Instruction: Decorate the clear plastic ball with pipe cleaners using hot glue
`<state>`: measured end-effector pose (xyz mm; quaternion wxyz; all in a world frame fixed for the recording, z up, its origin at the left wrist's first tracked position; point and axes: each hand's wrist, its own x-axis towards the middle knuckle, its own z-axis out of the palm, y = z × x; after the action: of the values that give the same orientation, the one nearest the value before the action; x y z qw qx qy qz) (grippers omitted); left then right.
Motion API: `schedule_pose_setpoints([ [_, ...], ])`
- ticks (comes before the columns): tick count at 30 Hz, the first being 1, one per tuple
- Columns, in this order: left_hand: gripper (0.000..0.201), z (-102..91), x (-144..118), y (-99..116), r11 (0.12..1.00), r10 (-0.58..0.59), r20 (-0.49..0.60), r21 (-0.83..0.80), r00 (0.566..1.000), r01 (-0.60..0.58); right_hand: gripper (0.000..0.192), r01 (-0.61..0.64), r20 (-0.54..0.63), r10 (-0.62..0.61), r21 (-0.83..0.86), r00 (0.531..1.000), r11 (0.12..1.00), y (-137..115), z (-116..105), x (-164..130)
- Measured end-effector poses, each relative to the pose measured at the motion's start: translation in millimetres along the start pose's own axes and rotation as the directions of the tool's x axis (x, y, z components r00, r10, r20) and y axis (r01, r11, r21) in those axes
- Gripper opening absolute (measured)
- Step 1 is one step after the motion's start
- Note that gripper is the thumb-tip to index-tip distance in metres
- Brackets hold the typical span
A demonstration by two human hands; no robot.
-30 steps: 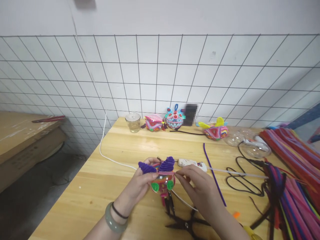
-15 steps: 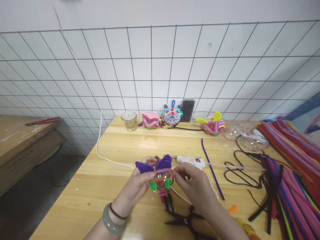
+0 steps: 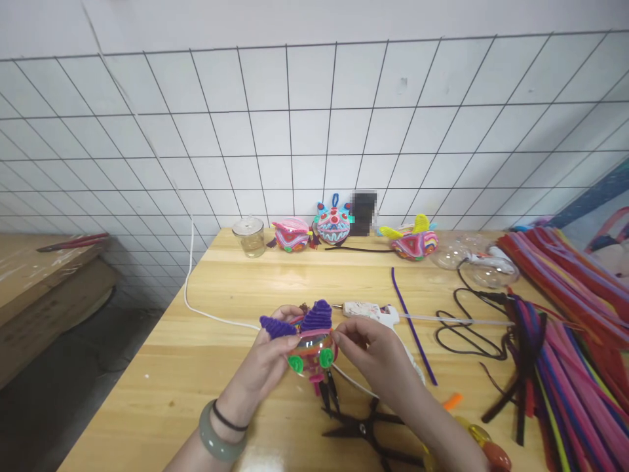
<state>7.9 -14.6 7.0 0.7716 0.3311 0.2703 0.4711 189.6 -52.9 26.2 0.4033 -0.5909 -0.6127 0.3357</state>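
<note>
My left hand (image 3: 268, 357) is closed around a clear plastic ball ornament (image 3: 310, 360), its thumb lying across the front. Two purple pipe-cleaner ears (image 3: 316, 316) stand on top, and green pipe-cleaner coils (image 3: 326, 358) sit on the front like eyes, with a pink piece below. At the ball's right edge, the thumb and fingers of my right hand (image 3: 366, 347) are pinched together; what lies between them is hidden. Just behind the hands rests a white glue gun (image 3: 371, 313). Black scissors (image 3: 362, 429) and dark-handled pliers (image 3: 330, 392) lie below the ornament.
Along the wall stand a lidded glass cup (image 3: 249, 239), finished ornaments (image 3: 334, 226) and clear plastic balls (image 3: 452, 254). Bundles of coloured pipe cleaners (image 3: 565, 373) cover the right side, beside a black cable (image 3: 472, 344). A single purple pipe cleaner (image 3: 413, 324) lies near the glue gun.
The whole view has shifted slightly, moving things a little left. My left hand keeps the ornament; my right fingertips remain at its right edge. A green bit near the right fingers no longer shows.
</note>
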Motion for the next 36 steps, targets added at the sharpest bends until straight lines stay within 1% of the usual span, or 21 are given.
schedule_pose_setpoints([
  [4,0.035,-0.4,0,-2,1.0,0.004,0.0,-0.011,1.0,-0.004,0.026,-0.084,0.064,0.074,0.176,0.995,0.981,-1,-2,2],
  [7,0.034,-1.0,0,-3,1.0,0.0,0.023,-0.031,1.0,0.0,0.035,-0.183,0.148,0.141,0.327,0.979,0.927,-4,-4,4],
  [11,0.035,-2.0,0,-3,0.999,-0.008,0.024,-0.037,1.0,0.009,0.042,-0.289,0.208,0.219,0.42,0.953,0.86,-5,-5,7],
  [16,0.036,-2.2,0,-4,0.998,-0.02,0.038,-0.057,0.999,0.022,0.046,-0.38,0.248,0.294,0.478,0.923,0.792,-1,-5,9],
  [19,0.036,-3.0,0,-5,0.997,-0.023,0.058,-0.066,0.998,0.027,0.044,-0.41,0.272,0.31,0.522,0.911,0.748,1,-4,9],
  [25,0.035,-4.6,1,-7,0.993,-0.035,0.08,-0.108,0.996,0.044,0.047,-0.49,0.351,0.342,0.597,0.872,0.636,3,0,9],
  [27,0.034,-3.9,1,-6,0.992,-0.039,0.088,-0.12,0.995,0.049,0.047,-0.504,0.368,0.344,0.602,0.864,0.619,4,1,8],
  [30,0.034,-3.1,0,-5,0.988,-0.046,0.091,-0.145,0.995,0.059,0.046,-0.532,0.406,0.347,0.579,0.845,0.618,5,1,5],
  [32,0.036,-3.2,-1,-4,0.985,-0.05,0.099,-0.16,0.994,0.065,0.045,-0.565,0.444,0.357,0.555,0.822,0.61,6,1,3],
  [34,0.038,-3.4,-2,-2,0.983,-0.059,0.117,-0.168,0.991,0.078,0.045,-0.603,0.49,0.362,0.54,0.793,0.587,5,1,1],
  [36,0.038,-3.4,-3,-1,0.981,-0.063,0.132,-0.175,0.989,0.086,0.047,-0.626,0.522,0.361,0.534,0.773,0.569,3,2,-1],
])
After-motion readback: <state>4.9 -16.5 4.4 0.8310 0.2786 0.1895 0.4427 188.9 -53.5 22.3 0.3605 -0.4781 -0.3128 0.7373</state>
